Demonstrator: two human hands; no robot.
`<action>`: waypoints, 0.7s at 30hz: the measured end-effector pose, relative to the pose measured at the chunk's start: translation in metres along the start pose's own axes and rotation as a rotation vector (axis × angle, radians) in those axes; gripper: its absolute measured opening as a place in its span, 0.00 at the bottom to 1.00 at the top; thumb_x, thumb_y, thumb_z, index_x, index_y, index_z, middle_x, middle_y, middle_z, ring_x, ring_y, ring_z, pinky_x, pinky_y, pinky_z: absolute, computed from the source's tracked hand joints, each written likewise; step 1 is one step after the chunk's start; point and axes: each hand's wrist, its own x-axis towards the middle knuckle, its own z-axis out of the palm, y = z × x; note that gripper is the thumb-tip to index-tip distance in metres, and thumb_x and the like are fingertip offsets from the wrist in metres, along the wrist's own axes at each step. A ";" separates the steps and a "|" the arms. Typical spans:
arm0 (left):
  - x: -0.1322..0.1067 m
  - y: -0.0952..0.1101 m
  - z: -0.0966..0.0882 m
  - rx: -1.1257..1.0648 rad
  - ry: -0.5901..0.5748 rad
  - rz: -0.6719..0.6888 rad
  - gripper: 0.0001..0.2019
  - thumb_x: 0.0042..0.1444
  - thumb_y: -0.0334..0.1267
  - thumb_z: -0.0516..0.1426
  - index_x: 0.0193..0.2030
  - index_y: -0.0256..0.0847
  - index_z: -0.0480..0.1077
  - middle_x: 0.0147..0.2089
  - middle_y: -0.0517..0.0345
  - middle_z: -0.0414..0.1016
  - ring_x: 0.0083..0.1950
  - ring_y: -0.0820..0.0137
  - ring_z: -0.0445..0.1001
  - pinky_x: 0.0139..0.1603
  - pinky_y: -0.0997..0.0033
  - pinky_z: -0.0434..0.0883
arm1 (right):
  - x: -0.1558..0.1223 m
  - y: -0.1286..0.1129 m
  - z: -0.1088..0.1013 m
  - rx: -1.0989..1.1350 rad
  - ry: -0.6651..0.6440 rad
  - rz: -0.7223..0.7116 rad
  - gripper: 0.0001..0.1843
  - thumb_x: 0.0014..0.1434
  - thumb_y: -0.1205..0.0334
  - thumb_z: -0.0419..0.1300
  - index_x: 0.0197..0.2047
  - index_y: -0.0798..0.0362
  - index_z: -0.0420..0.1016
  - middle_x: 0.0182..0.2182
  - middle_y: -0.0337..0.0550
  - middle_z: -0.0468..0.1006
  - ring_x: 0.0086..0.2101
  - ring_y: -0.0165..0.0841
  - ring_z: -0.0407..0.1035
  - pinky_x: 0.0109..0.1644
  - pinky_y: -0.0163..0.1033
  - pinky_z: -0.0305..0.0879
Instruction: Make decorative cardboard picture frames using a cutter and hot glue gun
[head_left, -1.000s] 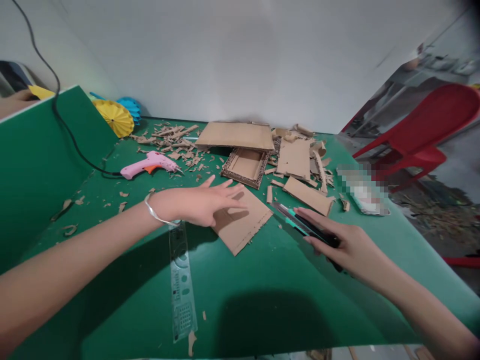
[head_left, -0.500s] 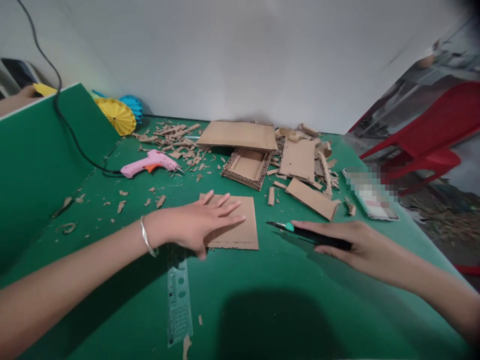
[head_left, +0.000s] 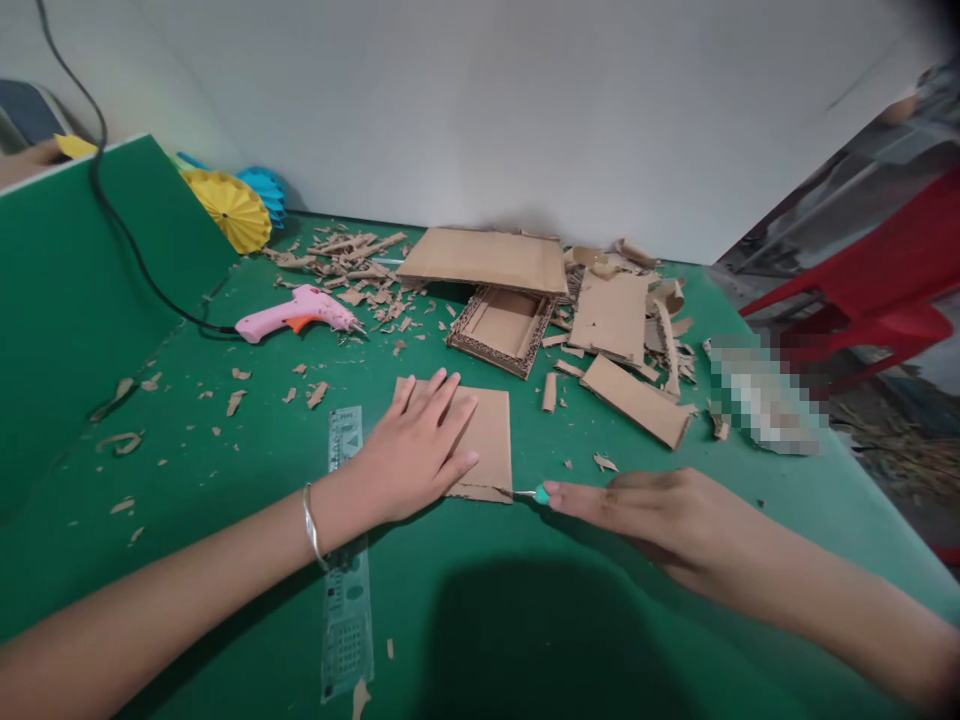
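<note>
My left hand [head_left: 418, 448] lies flat, fingers spread, on a small rectangular piece of cardboard [head_left: 489, 432] on the green table [head_left: 525, 620]. My right hand [head_left: 637, 505] is closed around a utility knife [head_left: 534, 494]; only its teal tip and blade show, touching the cardboard's near right corner. A clear plastic ruler [head_left: 346, 560] lies under my left wrist, pointing toward me.
A pink glue gun [head_left: 296, 311] with a black cord lies at the back left among cardboard scraps [head_left: 352, 270]. A cardboard frame [head_left: 502, 328] and several flat cardboard pieces [head_left: 611, 315] sit at the back. Paper fans [head_left: 232, 208], a green side panel [head_left: 67, 290] and red chairs [head_left: 877, 290] surround the table.
My left hand turned the cardboard piece square, drew it closer and now presses it flat. My right hand swung the knife left until its tip reached the cardboard's near edge.
</note>
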 end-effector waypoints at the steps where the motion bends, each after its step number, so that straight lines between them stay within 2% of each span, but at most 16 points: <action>1: 0.000 0.001 0.001 0.005 0.005 0.003 0.27 0.62 0.48 0.41 0.63 0.35 0.51 0.67 0.41 0.44 0.68 0.52 0.38 0.64 0.43 0.41 | 0.001 0.001 -0.002 -0.034 -0.012 -0.022 0.31 0.56 0.79 0.40 0.60 0.51 0.58 0.41 0.44 0.78 0.36 0.31 0.72 0.34 0.35 0.66; 4: 0.002 0.003 0.001 0.012 0.015 0.000 0.24 0.62 0.45 0.40 0.63 0.38 0.52 0.68 0.44 0.45 0.68 0.50 0.38 0.62 0.40 0.40 | 0.006 0.003 -0.009 -0.130 -0.050 -0.099 0.33 0.53 0.80 0.41 0.61 0.53 0.57 0.47 0.45 0.76 0.33 0.32 0.72 0.32 0.37 0.66; 8: 0.005 0.005 0.000 0.000 0.017 0.004 0.23 0.61 0.47 0.42 0.62 0.45 0.54 0.67 0.45 0.47 0.67 0.49 0.41 0.61 0.36 0.40 | 0.014 0.004 -0.015 -0.300 -0.083 -0.170 0.31 0.56 0.79 0.41 0.61 0.54 0.57 0.55 0.43 0.68 0.27 0.30 0.70 0.29 0.37 0.67; 13: 0.006 0.004 0.000 -0.021 0.011 0.016 0.23 0.61 0.48 0.42 0.62 0.49 0.54 0.67 0.46 0.48 0.67 0.48 0.43 0.60 0.35 0.39 | 0.017 0.007 -0.011 -0.484 -0.008 -0.305 0.29 0.52 0.81 0.45 0.55 0.55 0.66 0.54 0.39 0.68 0.20 0.27 0.66 0.19 0.35 0.61; 17: 0.006 0.003 -0.001 -0.021 -0.008 0.018 0.23 0.61 0.48 0.43 0.63 0.50 0.52 0.67 0.46 0.47 0.67 0.49 0.42 0.60 0.34 0.38 | 0.017 0.014 -0.007 -0.426 0.022 -0.362 0.30 0.50 0.81 0.43 0.53 0.55 0.68 0.54 0.39 0.67 0.17 0.25 0.65 0.16 0.33 0.61; 21: 0.007 0.003 -0.002 -0.024 -0.024 0.012 0.24 0.60 0.49 0.43 0.63 0.51 0.51 0.67 0.46 0.47 0.67 0.49 0.42 0.59 0.34 0.39 | 0.012 0.026 -0.004 -0.288 0.015 -0.348 0.31 0.52 0.81 0.41 0.54 0.55 0.67 0.53 0.40 0.69 0.20 0.25 0.69 0.20 0.31 0.65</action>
